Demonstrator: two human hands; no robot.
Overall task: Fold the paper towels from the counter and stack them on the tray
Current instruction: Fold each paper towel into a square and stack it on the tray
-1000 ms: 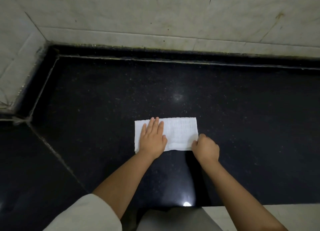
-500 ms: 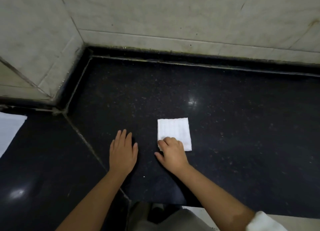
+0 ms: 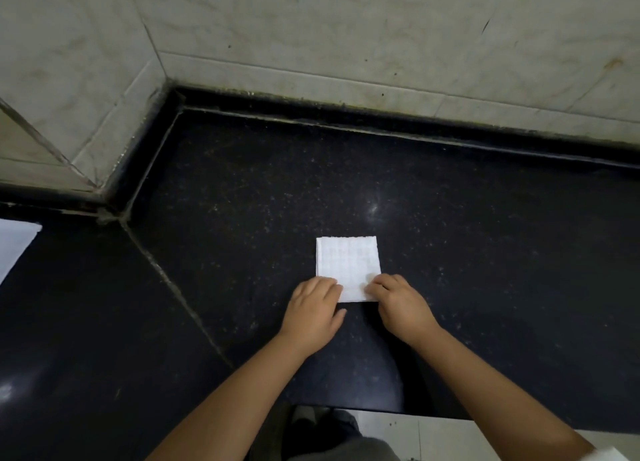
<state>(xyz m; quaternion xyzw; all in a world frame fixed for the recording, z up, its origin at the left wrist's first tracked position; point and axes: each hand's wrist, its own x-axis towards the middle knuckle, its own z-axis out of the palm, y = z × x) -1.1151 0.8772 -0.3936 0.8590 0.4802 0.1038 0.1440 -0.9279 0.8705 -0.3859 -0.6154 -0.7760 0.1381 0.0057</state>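
A white paper towel (image 3: 347, 265), folded into a small square, lies flat on the black counter (image 3: 242, 201). My left hand (image 3: 313, 310) has its fingertips curled on the towel's near left corner. My right hand (image 3: 398, 304) pinches the near right corner with bent fingers. Both hands cover the towel's near edge. No tray can be made out as such.
A flat white sheet (image 3: 15, 244) shows at the far left edge of the counter, cut off by the frame. Tiled walls (image 3: 346, 27) close the back and left. A seam (image 3: 173, 287) runs diagonally across the counter. The counter's front edge (image 3: 363, 408) lies just before my body.
The towel went from a long rectangle to a small square. My left hand moved from the bare counter onto the towel's near left corner; my right hand shifted to the near right corner.
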